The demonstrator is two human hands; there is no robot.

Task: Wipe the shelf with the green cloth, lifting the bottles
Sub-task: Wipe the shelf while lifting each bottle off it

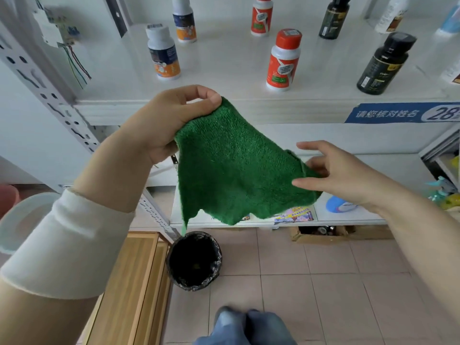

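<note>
A green cloth [231, 170] hangs spread in the air in front of the white shelf [224, 78]. My left hand [164, 125] pinches its upper left corner between thumb and fingers. My right hand [333, 170] touches the cloth's right edge, with its fingers spread. On the shelf stand several bottles: a white one with a blue label [163, 52], another behind it [184, 19], two red-capped ones [282, 61] [261, 16] and two dark ones [383, 63] [333, 17].
A black bin [194, 261] stands on the tiled floor below the cloth. A wooden cabinet [134, 282] is at the lower left. A perforated shelf post [49, 95] runs down the left. Lower shelves hold packets and a blue item [336, 205].
</note>
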